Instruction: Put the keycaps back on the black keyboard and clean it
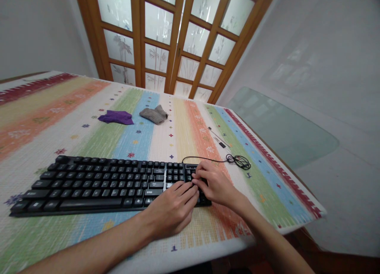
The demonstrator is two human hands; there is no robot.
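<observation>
A black full-size keyboard (pixel 97 184) lies flat on the striped tablecloth, its number pad at the right end partly covered by my hands. My left hand (pixel 173 206) rests palm down over the lower number pad, fingers stretched forward and close together; its thumb is hidden. From the right, my right hand (pixel 215 184) reaches over the same keys with thumb and fingertips drawn together in a pinch. Fingertips of both hands meet near the pad's right side. Whatever sits between the right fingertips is too small or covered to make out.
The keyboard's black cable (pixel 239 161) lies coiled to the right. Beyond it are a small black piece (pixel 222 145) and a thin dark-tipped rod (pixel 218 135). Purple cloth (pixel 116 117) and a folded grey cloth (pixel 154 114) lie farther back. The tablecloth (pixel 297 203) ends at the right edge.
</observation>
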